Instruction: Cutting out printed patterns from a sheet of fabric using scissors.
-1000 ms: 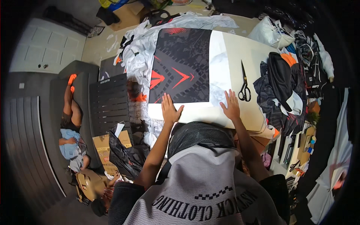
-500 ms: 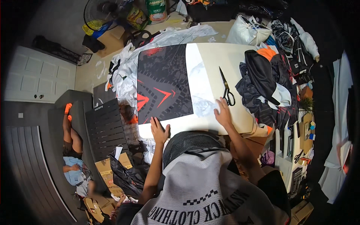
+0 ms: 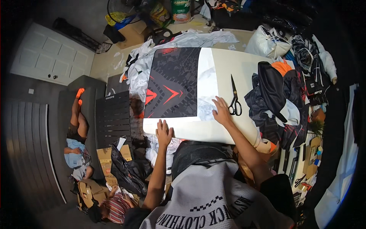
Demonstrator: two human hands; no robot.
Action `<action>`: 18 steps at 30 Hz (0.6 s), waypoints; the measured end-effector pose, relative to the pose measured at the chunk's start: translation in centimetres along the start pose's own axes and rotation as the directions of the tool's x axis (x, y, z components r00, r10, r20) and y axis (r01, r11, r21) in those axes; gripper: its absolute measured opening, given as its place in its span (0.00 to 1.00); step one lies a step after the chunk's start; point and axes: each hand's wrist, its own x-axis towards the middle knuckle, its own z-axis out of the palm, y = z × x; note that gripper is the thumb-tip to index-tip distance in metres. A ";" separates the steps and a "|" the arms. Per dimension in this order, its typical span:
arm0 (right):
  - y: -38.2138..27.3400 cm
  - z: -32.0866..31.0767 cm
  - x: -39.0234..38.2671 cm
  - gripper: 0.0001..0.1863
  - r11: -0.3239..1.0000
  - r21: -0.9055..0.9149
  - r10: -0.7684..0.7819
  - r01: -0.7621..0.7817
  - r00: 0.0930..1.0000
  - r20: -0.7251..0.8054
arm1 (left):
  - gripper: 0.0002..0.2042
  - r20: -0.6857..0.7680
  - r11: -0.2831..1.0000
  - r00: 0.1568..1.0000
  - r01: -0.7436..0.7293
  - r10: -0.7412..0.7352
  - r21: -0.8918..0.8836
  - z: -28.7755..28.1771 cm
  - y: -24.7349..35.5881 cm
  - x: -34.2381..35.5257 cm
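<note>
A black fabric panel [image 3: 173,82] with red chevron marks lies flat on a pale table [image 3: 228,61], with a white-grey strip of fabric [image 3: 206,87] along its right side. My left hand [image 3: 164,132] rests flat with fingers spread on the table's near edge, just below the black panel. Flat on the white-grey strip lies my right hand [image 3: 221,110], fingers apart. Black-handled scissors [image 3: 234,102] lie just right of that hand, not touched.
A heap of dark and orange garments [image 3: 276,99] covers the table's right end. White fabric [image 3: 139,72] hangs off the left side. A person [image 3: 76,137] lies on a grey couch at left; another sits low by cardboard boxes [image 3: 108,156]. Clutter rings the room.
The view has shifted so the table sits a little lower and to the right. Both hands stay flat on the table's near part; my right hand has slid slightly toward the scissors.
</note>
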 end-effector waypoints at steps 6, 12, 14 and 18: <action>-1.9 1.3 -0.6 0.31 0.994 -0.048 0.103 -0.097 0.986 0.129 | 0.29 0.006 1.000 1.000 0.001 0.000 -0.025 -0.7 -0.2 0.5; -1.9 0.6 -3.6 0.32 0.988 -0.150 0.053 -0.047 0.998 0.039 | 0.27 0.047 0.996 0.995 -0.092 0.093 -0.013 -0.4 1.0 4.2; -2.1 0.8 -4.6 0.32 0.985 -0.164 0.068 -0.057 0.996 0.065 | 0.27 0.015 0.978 0.981 -0.190 0.192 -0.091 0.0 2.3 6.7; -3.0 2.0 -5.6 0.31 0.976 -0.187 0.126 -0.111 0.990 0.068 | 0.29 0.029 0.947 0.949 -0.310 0.313 -0.085 0.7 4.5 9.1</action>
